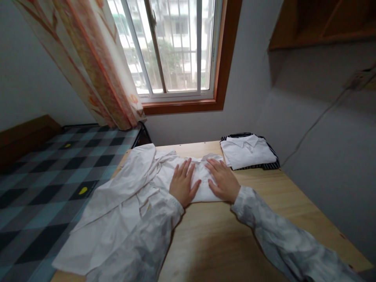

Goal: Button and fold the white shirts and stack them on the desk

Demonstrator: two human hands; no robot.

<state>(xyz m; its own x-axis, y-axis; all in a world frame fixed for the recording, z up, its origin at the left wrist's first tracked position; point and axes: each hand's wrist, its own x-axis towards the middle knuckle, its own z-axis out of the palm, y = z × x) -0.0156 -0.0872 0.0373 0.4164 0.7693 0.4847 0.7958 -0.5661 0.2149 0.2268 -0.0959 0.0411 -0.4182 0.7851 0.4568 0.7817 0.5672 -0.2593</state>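
Observation:
My left hand [184, 182] and my right hand [222, 178] lie flat, fingers stretched out, on a white folded shirt [204, 192] near the middle of the table. Their fingers point away from me, and a strip of the cloth shows between them. To the left, more white cloth [117, 203] spreads in loose wrinkles and runs along the table's left side. Whether it belongs to the same garment I cannot tell. Neither hand grips anything.
A folded white shirt [246, 150] rests on a black striped garment [272, 162] at the wooden table's [211, 239] back right. At left is a bed with a checked sheet [58, 184]. Behind are a window [176, 51] and curtain [88, 58]; a shelf [323, 23] hangs upper right.

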